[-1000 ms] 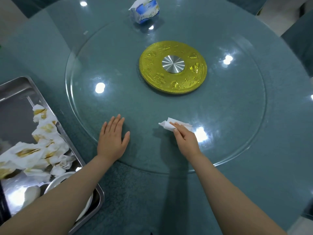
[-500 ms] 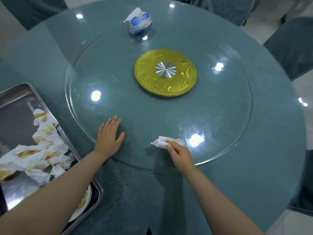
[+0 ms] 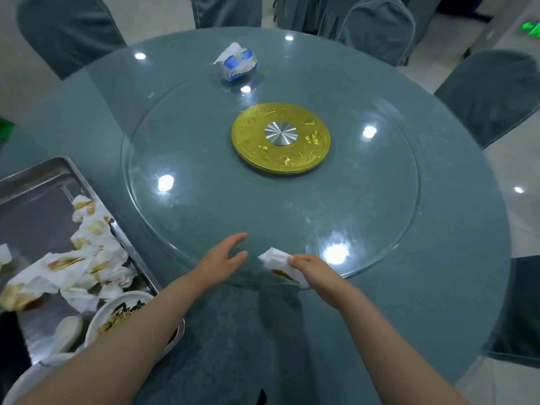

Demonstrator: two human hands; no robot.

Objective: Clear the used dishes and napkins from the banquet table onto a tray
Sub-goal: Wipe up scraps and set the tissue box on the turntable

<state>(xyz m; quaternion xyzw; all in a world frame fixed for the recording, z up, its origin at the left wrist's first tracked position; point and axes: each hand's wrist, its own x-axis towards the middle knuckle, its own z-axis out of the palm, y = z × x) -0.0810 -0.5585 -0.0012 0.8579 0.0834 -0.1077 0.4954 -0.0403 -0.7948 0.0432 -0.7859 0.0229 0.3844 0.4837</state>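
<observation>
Napkin (image 3: pixel 279 263), white and crumpled with a yellow-brown stain on its underside, is sitting at the near rim of the glass turntable (image 3: pixel 204 206), where the right hand (image 3: pixel 314 270) is pinching it between thumb and fingertips. The left hand (image 3: pixel 220 260) is hovering just beside it with fingers relaxed and slightly apart, gripping nothing; whether it is touching the glass cannot be told. The metal tray (image 3: pixel 43 182) is lying at the left edge of the table (image 3: pixel 453 302), well apart from the napkin, and is already carrying a heap of soiled napkins (image 3: pixel 81 258), a used plate (image 3: pixel 117 311) with dark scraps, and a white spoon-like piece whose shape is unclear.

Paper this thin is likely weighing almost nothing and giving way under any grip, so a light pinch on the bunched middle looks sufficient. The stained side is probably damp or greasy, which may be making it cling to the glass or tear if dragged; lifting clear appears safer than sliding. A tissue packet (image 3: pixel 236 62) is resting on the far side of the table, beyond the gold hub (image 3: pixel 257 147).
</observation>
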